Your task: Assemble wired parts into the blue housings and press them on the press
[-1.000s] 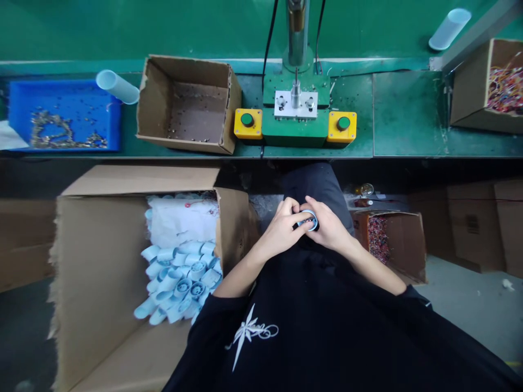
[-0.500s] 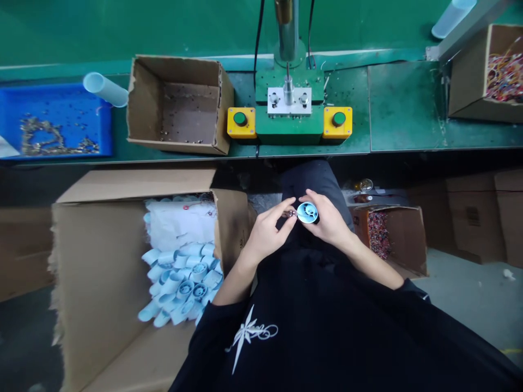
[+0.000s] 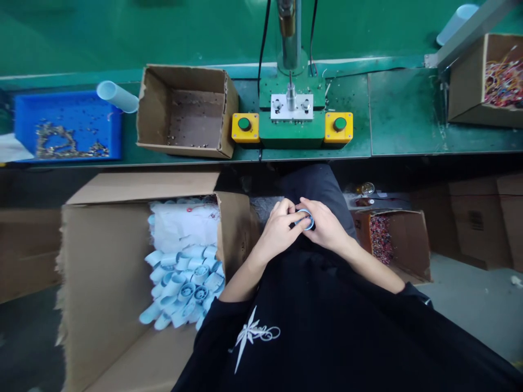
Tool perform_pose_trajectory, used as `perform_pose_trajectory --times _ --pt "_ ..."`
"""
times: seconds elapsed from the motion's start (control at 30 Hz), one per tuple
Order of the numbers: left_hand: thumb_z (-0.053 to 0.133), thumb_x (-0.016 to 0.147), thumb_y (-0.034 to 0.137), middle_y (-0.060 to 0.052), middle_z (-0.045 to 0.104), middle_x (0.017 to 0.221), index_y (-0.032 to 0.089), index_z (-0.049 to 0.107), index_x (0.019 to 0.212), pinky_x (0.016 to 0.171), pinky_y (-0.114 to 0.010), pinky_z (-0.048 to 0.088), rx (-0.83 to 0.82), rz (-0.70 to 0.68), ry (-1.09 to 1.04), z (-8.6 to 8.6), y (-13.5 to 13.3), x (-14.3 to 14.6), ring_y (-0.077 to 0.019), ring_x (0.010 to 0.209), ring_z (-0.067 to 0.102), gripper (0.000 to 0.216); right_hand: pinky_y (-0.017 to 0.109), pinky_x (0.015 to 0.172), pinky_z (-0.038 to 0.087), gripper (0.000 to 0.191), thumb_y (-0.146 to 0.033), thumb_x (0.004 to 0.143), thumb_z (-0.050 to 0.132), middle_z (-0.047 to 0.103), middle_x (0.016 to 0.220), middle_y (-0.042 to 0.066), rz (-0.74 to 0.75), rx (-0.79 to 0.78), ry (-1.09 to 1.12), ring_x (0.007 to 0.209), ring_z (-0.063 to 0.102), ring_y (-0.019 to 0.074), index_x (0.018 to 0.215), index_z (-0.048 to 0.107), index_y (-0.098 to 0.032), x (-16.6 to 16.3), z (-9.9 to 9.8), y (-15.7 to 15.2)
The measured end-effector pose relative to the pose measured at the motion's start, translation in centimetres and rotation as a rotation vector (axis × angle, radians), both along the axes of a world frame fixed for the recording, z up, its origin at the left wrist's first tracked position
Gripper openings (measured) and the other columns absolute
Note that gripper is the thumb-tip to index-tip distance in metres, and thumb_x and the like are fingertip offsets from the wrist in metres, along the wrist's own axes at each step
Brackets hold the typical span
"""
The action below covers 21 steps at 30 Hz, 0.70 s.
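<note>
My right hand [image 3: 326, 222] is wrapped round a light-blue plastic tube [image 3: 311, 222], its open end facing up toward me. At that mouth, the fingertips of my left hand [image 3: 281, 224] are pressed together and reach over the rim into the opening. A small shiny metal part, seen in the left fingers a moment earlier, is now mostly hidden by them. Both hands are close together above my lap, in front of the bench edge.
A large carton [image 3: 106, 283] of light-blue tubes [image 3: 186, 291] stands at left. On the bench are a press [image 3: 291, 106] with two green-button yellow boxes, a cardboard box [image 3: 196, 122], and a blue tray [image 3: 73, 120] of metal parts. Wire boxes [image 3: 466, 92] stand right.
My left fingers have moved right, from beside the tube with the small metal part to inside its mouth. The tube has shifted slightly, and the view has moved a little.
</note>
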State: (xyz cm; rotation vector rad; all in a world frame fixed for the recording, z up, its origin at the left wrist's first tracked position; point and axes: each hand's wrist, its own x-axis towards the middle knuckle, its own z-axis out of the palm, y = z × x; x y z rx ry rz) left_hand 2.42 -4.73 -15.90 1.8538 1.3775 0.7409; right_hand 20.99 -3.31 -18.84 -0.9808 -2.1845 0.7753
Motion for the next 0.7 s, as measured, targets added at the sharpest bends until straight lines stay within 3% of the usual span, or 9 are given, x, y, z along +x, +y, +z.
perform_pose_trajectory --times 0.1,0.17,0.27,0.37,0.5,0.6,0.7 --pt "0.075 0.094 0.024 -0.002 0.05 0.091 0.022 0.076 0.095 0.084 -0.037 0.052 0.08 0.178 -0.182 -1.1 -0.6 1.1 -0.019 0.087 0.054 0.003 0.056 0.101 0.059 0.077 -0.018 0.094 0.06 0.07 0.131 0.016 -0.044 0.045 0.003 0.123 0.068 0.0326 0.164 0.027 -0.021 0.0 0.0 -0.2" --pt "0.08 0.087 0.022 -0.004 0.054 0.102 0.021 0.069 0.102 0.087 -0.037 0.054 0.085 0.271 -0.348 -1.9 -0.8 2.0 -0.0195 0.093 0.059 0.019 0.056 0.095 0.061 0.081 -0.016 0.09 0.059 0.071 0.127 0.016 -0.1 0.107 0.007 0.117 0.07 0.0338 0.164 0.026 -0.021 -0.1 0.0 -0.2" --pt "0.082 0.083 0.022 -0.011 0.06 0.122 0.021 0.057 0.126 0.096 -0.04 0.056 -0.113 0.202 -0.607 -2.6 -0.3 2.7 -0.0243 0.109 0.065 0.049 0.058 0.088 0.062 0.086 -0.015 0.086 0.059 0.073 0.123 0.016 -0.139 0.212 0.01 0.112 0.072 0.0357 0.165 0.026 -0.023 -0.2 -0.2 0.0" --pt "0.081 0.083 0.021 -0.012 0.067 0.118 0.022 0.045 0.147 0.098 -0.042 0.057 -0.317 0.075 -0.759 -2.9 0.7 2.2 -0.0262 0.107 0.07 0.073 0.06 0.086 0.062 0.086 -0.017 0.088 0.061 0.074 0.123 0.015 -0.107 0.297 0.024 0.111 0.073 0.0372 0.166 0.026 -0.025 -0.2 -0.2 0.4" --pt "0.085 0.072 0.017 -0.013 0.071 0.121 0.022 0.049 0.148 0.1 -0.043 0.058 -0.255 0.028 -0.677 -2.6 1.2 1.0 -0.0299 0.11 0.072 0.084 0.059 0.087 0.063 0.074 -0.02 0.093 0.063 0.075 0.123 0.015 -0.073 0.392 0.019 0.113 0.074 0.0367 0.162 0.037 -0.026 -0.1 -0.2 0.8" --pt "0.082 0.072 0.016 -0.013 0.071 0.131 0.022 0.055 0.143 0.108 -0.045 0.056 -0.111 0.104 -0.476 -2.0 1.0 0.9 -0.0316 0.118 0.071 0.076 0.052 0.093 0.065 0.067 -0.009 0.093 0.061 0.075 0.124 0.014 -0.06 0.495 0.04 0.118 0.074 0.0327 0.157 0.047 -0.022 -0.4 -0.2 1.2" --pt "0.075 0.074 0.012 -0.011 0.072 0.13 0.023 0.057 0.14 0.107 -0.043 0.058 -0.07 0.211 -0.354 -0.9 0.8 1.4 -0.0292 0.118 0.072 0.069 0.048 0.101 0.064 0.067 -0.003 0.093 0.059 0.075 0.126 0.013 -0.012 0.526 0.069 0.126 0.071 0.03 0.157 0.048 -0.02 -1.0 0.0 1.9"
